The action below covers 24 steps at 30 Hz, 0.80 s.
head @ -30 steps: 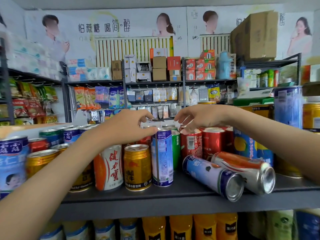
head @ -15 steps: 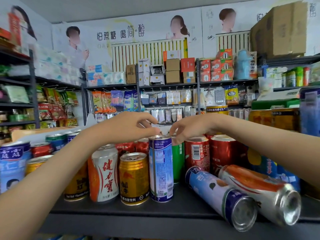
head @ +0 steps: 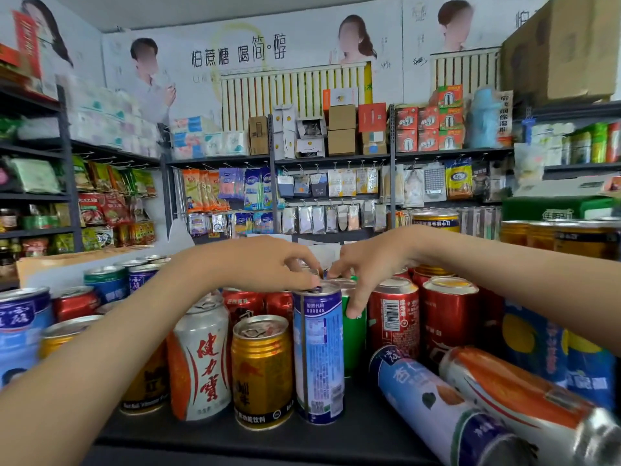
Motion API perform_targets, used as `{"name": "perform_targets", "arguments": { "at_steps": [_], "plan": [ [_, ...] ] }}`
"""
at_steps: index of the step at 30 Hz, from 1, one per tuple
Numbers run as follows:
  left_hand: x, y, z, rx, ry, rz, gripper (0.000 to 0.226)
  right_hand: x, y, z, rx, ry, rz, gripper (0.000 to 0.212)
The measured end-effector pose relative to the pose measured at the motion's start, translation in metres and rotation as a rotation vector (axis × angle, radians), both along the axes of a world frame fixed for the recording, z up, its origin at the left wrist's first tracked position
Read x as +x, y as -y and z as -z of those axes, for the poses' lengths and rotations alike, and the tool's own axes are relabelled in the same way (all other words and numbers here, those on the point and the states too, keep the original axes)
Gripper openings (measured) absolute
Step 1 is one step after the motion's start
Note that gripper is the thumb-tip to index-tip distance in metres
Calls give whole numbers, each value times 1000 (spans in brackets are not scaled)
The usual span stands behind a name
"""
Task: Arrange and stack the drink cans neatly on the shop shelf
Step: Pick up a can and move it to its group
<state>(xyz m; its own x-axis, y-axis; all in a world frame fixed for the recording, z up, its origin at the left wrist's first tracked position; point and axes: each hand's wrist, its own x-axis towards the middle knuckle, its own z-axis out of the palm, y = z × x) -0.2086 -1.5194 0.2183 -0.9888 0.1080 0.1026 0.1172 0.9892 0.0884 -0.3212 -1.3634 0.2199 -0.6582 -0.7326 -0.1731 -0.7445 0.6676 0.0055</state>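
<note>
Many drink cans stand on a dark shelf (head: 235, 440). At the front are a white and orange can (head: 201, 359), a gold can (head: 262, 369) and a tall blue can (head: 317, 354). My left hand (head: 265, 264) pinches the tall blue can's top rim, thumb in front and fingers behind. Just behind it stands a green can (head: 354, 341); my right hand (head: 369, 264) grips its top, with the thumb pressed on its side. Two red cans (head: 393, 317) (head: 448, 317) stand to the right. A blue and white can (head: 437, 408) and an orange and silver can (head: 524, 403) lie on their sides at front right.
More blue, red and gold cans crowd the left end of the shelf (head: 23, 327). Gold cans (head: 537, 235) are stacked higher at the right, above blue and yellow cans (head: 531, 341). Snack racks and boxes fill the far shelves; a cardboard box (head: 564, 48) sits top right.
The view has drawn closer to the cans. Both hands stayed over the tall blue and green cans, and my right thumb came down onto the green can's side.
</note>
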Motion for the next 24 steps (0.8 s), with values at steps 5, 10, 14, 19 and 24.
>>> {"name": "perform_targets", "arguments": {
  "at_steps": [5,10,14,19,24],
  "plan": [
    [-8,-1,-1,12,91,16,41,-2,-2,0,-29,-41,-49,80],
    [-10,-3,-1,3,107,20,42,-1,-5,-7,-71,-55,-45,82],
    [-11,-5,-1,-64,102,-12,44,1,-12,-23,-170,-6,-29,71],
    [-9,-3,-2,-40,67,0,48,11,-27,-43,-289,-44,-63,39],
    [-10,4,-1,42,-17,1,58,28,-51,-59,-489,-98,-59,45]
  ]
}}
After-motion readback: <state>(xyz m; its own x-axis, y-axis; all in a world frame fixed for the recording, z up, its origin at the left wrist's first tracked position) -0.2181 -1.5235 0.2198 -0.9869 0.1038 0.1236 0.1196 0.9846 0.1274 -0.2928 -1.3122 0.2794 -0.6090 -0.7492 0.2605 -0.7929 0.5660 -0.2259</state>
